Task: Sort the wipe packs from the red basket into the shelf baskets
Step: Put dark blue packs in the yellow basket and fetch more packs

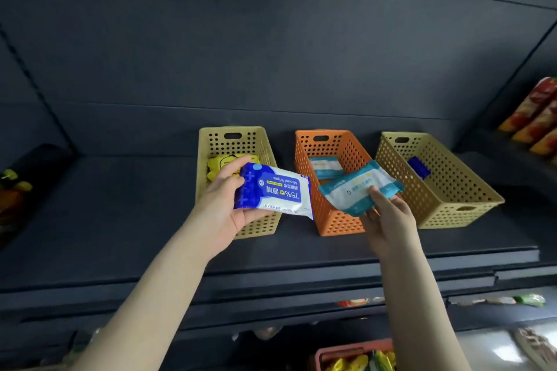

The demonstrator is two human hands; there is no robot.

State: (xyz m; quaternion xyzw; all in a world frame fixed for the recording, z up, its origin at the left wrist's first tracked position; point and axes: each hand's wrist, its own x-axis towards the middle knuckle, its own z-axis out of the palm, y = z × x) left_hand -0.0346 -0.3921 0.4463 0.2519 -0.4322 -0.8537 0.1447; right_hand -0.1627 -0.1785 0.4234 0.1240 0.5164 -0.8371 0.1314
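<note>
Red-orange snack packets [535, 117] line the right-hand shelf, and dark, blurred yellow-orange goods [12, 190] lie at far left.

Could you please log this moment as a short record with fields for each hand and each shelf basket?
left hand: holds blue-and-white alcohol wipes pack
right hand: holds teal-and-white wipes pack over the orange basket
left yellow basket: yellow packs inside
orange basket: one teal-and-white pack inside
right yellow basket: one blue pack inside
red basket: bottom edge, packs remaining
</note>
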